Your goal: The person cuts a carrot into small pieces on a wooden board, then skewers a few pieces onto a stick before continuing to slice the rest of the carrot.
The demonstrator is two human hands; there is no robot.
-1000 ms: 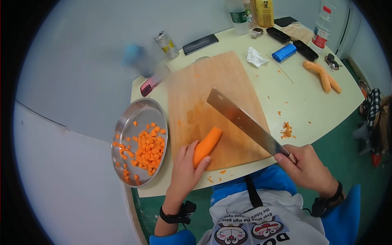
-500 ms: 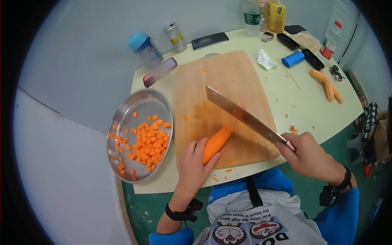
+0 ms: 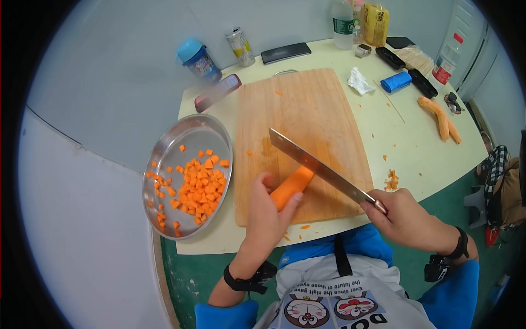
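My left hand [image 3: 268, 208] grips a peeled carrot [image 3: 291, 188] on the wooden cutting board [image 3: 307, 109], thumb on one side and fingers on the other. In my right hand [image 3: 402, 215] is a cleaver [image 3: 334, 176], held by its handle. Its broad blade slants up to the left across the board and overlaps the carrot's far end in this view. Left of the board, a round metal tray [image 3: 159, 148] holds a heap of diced carrot [image 3: 200, 186].
Unpeeled carrots [image 3: 438, 116] lie at the table's right. Along the back stand a blue-capped bottle [image 3: 197, 59], a can [image 3: 240, 46], a phone [image 3: 286, 52] and a water bottle [image 3: 343, 26]. Carrot scraps [image 3: 391, 180] and a crumpled tissue [image 3: 360, 81] lie right of the board.
The cleaver has moved left and down, its blade now at the carrot's far end. My left hand has shifted its hold on the carrot slightly.
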